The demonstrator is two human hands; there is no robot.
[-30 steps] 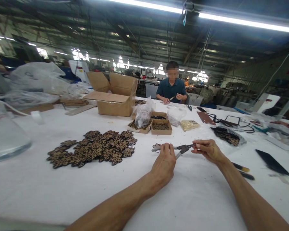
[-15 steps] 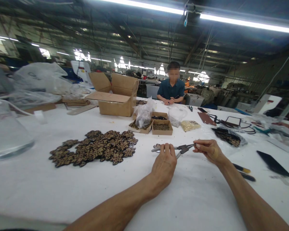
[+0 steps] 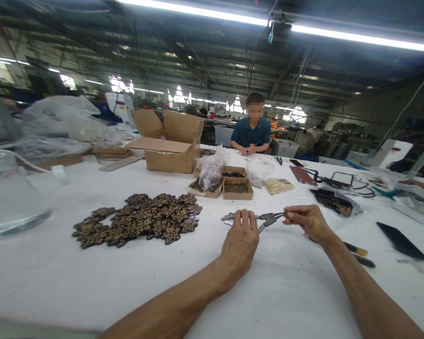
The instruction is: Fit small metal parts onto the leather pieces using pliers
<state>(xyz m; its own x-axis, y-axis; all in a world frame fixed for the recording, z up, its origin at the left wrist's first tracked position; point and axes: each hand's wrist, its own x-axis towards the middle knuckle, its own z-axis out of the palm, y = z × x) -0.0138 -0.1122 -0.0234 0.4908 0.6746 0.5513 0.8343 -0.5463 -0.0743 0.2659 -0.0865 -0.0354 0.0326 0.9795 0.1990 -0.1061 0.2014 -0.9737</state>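
Note:
My left hand (image 3: 240, 240) is closed around the grey handles of a pair of pliers (image 3: 269, 217), whose narrow jaws point right. At the jaw tips, my right hand (image 3: 308, 222) pinches with thumb and fingertips; something small there is too tiny to name. Partly covered by the left hand and a plier handle lies a small patterned piece on the table. Left of my hands spreads a pile of leopard-print, scallop-edged pieces (image 3: 151, 219). Beyond them stands a small cardboard tray (image 3: 238, 195) of little brass-coloured parts.
An open cardboard box (image 3: 171, 160) stands at the back left, near plastic bags (image 3: 61, 117). A tool with black and yellow handles (image 3: 356, 248) lies behind my right forearm, and a dark flat panel (image 3: 402, 241) farther right. A co-worker (image 3: 251, 132) sits across the white table (image 3: 92, 287).
My hands and the pliers have hardly moved. Across the table, the co-worker's hands have come together. The whole view has shifted slightly.

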